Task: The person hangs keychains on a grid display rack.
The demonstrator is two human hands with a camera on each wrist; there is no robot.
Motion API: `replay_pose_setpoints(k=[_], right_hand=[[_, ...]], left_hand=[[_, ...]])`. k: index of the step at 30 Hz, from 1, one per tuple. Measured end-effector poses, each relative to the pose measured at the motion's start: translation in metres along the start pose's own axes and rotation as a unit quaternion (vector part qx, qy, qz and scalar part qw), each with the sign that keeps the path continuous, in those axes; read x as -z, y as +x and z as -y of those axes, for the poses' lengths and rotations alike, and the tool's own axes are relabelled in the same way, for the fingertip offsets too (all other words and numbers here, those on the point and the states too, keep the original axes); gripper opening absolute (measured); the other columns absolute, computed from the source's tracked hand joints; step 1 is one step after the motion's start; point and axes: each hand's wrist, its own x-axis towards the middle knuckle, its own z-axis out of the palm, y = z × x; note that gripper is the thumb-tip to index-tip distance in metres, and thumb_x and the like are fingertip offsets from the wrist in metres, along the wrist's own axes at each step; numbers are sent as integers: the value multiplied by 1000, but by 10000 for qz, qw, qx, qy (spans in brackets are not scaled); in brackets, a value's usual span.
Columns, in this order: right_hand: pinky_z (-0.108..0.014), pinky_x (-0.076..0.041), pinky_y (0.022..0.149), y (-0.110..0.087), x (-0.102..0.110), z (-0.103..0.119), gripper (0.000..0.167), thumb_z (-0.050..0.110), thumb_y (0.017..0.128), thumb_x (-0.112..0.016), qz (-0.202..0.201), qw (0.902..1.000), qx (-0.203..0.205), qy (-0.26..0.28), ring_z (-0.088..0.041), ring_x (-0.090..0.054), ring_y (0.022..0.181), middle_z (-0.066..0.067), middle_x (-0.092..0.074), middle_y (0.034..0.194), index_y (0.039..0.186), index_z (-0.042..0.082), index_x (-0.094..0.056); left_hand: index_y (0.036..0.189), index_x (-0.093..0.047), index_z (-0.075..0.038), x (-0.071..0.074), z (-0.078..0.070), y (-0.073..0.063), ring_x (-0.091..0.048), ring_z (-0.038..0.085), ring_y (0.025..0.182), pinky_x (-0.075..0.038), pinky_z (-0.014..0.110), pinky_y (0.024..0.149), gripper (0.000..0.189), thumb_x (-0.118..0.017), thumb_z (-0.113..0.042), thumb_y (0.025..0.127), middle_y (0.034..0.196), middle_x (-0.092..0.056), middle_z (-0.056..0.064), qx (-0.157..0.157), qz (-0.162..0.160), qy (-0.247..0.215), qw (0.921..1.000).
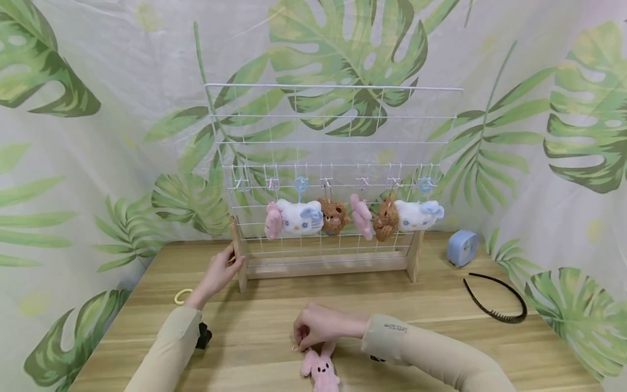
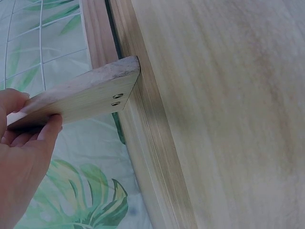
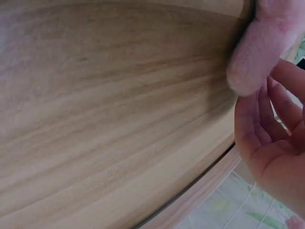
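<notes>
A white wire grid rack (image 1: pixel 334 86) stands on wooden feet at the back of the table. My left hand (image 1: pixel 217 275) grips its left wooden side post (image 1: pixel 241 277), thumb on one face and fingers on the other; the left wrist view shows two screws in that post (image 2: pixel 90 98). At the table's front, my right hand (image 1: pixel 320 326) pinches the small fastening at the top of a pink bunny plush keychain (image 1: pixel 323 371). Its long ears point up toward the fingers. In the right wrist view one pink ear (image 3: pixel 255 62) hangs beside the fingertips.
Plush charms hang from the rack's hooks: pink ones (image 1: pixel 361 216), white cats with blue bows (image 1: pixel 300 219) and brown bears (image 1: pixel 333 216). A blue clock (image 1: pixel 462 247) and black headband (image 1: pixel 523 317) lie to the right. A yellow hair tie (image 1: pixel 177 298) lies by the left forearm.
</notes>
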Motion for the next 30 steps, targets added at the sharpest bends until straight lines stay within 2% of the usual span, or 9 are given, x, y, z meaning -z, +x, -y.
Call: replay_pose_setpoints(k=[4,9,14,22,30], right_hand=[[1,-40,50,1,0,2,17,24,86,-78,21,9998,47,-195,16,-40,52,14,-64,63,72,17,-73],[2,-37,50,2,0,3,15,14,87,-74,89,9992,116,-384,14,-38,52,12,-61,62,72,15,-71],[1,-34,50,1,1,3,15,12,91,-68,82,9985,301,-454,12,-37,54,9,-62,65,77,13,-70],[-1,-39,53,-8,11,1,8,4,94,-63,10,9983,313,500,10,-42,59,-2,-69,77,86,6,-62],[-2,-50,63,-16,31,7,10,0,88,-67,-341,9954,217,864,13,-52,68,-2,-70,78,84,8,-62]], left_hand=[[142,-38,17,1,-2,1,-50,51,129,-50,54,101,48,-50,-8,103,138,-47,42,-10,16,24,10000],[144,-36,17,1,-3,0,-50,51,129,-50,53,101,50,-50,-8,103,139,-46,43,-28,46,0,10000],[145,-33,17,1,-4,-1,-49,51,129,-50,54,101,52,-50,-8,103,140,-45,43,-40,78,-15,10000],[146,-33,16,1,-2,-1,-49,51,129,-50,54,100,52,-50,-8,103,140,-45,42,-15,44,30,10000],[145,-34,16,1,-1,0,-49,51,129,-51,54,100,51,-50,-8,103,140,-45,42,-1,55,5,10000]])
